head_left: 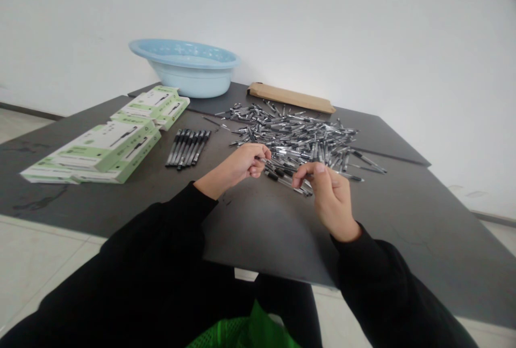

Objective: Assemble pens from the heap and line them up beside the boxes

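My left hand (250, 162) is closed at the near left edge of a loose pile of pens (296, 132), with the thin end of a pen showing at its fingertips. To its right, my right hand (329, 191) is held in a pinch, thumb against curled forefinger, over the front of the pile. What lies between those fingers, if anything, is too small to make out. The pens in the pile are clear with black caps and grips, lying in all directions. Left of my left hand, several pens lie side by side in a neat row (187, 147).
Green and white pen boxes (105, 144) are stacked on the left of the dark table (258, 230). A light blue basin (193, 77) stands at the back left by the white wall. A flat brown cardboard piece (290, 96) lies behind the pile.
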A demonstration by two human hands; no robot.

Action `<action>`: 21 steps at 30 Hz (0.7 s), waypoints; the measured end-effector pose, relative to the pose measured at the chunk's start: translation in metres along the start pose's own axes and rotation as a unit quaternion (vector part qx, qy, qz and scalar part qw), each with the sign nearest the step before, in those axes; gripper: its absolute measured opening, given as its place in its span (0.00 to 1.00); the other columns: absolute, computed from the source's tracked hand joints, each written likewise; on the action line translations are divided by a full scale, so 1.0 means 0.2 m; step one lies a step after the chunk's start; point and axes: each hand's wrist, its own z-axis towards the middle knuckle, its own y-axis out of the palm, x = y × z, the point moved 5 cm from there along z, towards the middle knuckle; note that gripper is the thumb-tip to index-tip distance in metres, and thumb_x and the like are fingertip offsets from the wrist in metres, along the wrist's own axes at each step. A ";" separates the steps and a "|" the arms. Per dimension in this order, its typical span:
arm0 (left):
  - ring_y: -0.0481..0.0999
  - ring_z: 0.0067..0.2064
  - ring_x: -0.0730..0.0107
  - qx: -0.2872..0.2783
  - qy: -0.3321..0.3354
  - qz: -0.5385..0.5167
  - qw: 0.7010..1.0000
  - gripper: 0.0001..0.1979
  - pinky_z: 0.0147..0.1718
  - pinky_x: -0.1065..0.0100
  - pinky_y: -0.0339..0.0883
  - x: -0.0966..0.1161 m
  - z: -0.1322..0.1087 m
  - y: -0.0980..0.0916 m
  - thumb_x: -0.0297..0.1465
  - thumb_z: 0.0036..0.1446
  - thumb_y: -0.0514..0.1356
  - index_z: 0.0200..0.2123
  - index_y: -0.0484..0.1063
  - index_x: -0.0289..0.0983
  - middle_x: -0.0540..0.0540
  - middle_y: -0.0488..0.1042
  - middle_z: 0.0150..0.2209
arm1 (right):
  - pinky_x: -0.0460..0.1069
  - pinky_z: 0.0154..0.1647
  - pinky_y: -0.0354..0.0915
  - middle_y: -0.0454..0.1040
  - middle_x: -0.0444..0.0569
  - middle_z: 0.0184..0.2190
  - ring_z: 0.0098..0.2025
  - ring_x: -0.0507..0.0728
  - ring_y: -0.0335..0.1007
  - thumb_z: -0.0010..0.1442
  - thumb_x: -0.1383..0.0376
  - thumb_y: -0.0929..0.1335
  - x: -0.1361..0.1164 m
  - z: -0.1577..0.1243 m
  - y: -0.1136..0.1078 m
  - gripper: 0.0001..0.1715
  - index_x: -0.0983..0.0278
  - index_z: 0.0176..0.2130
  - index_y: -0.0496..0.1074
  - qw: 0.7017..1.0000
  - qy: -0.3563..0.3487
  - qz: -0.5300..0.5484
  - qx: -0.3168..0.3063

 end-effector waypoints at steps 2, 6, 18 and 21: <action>0.49 0.14 0.80 -0.002 0.002 0.004 1.000 0.05 0.15 0.77 0.48 0.00 0.00 0.00 0.21 0.45 0.52 0.24 0.64 0.36 0.58 0.50 0.14 | 0.50 0.36 0.65 0.74 0.47 0.26 0.31 0.54 0.69 0.71 0.54 0.58 0.00 0.00 0.00 0.26 0.63 0.31 0.73 1.000 -0.005 -0.006 -0.007; 0.49 0.14 0.81 -0.006 0.000 0.011 1.000 0.05 0.15 0.76 0.47 0.00 -0.01 0.01 0.21 0.45 0.52 0.25 0.64 0.36 0.58 0.50 0.14 | 0.50 0.36 0.65 0.74 0.47 0.27 0.31 0.54 0.70 0.71 0.53 0.57 0.00 0.00 0.00 0.27 0.63 0.31 0.74 1.000 -0.007 -0.022 -0.012; 0.48 0.15 0.83 -0.003 0.034 0.033 0.999 0.06 0.15 0.77 0.45 0.02 -0.02 0.02 0.19 0.46 0.53 0.24 0.64 0.35 0.57 0.51 0.15 | 0.49 0.35 0.65 0.74 0.46 0.25 0.30 0.53 0.70 0.71 0.53 0.56 0.01 0.00 0.01 0.28 0.62 0.28 0.72 0.998 -0.009 -0.057 -0.034; 0.48 0.15 0.83 0.000 0.038 0.038 0.999 0.06 0.15 0.77 0.44 0.01 -0.02 0.02 0.19 0.45 0.53 0.23 0.63 0.35 0.57 0.51 0.15 | 0.49 0.33 0.64 0.73 0.46 0.24 0.29 0.53 0.69 0.71 0.53 0.56 0.01 0.00 0.02 0.29 0.62 0.27 0.71 0.995 -0.019 -0.076 -0.057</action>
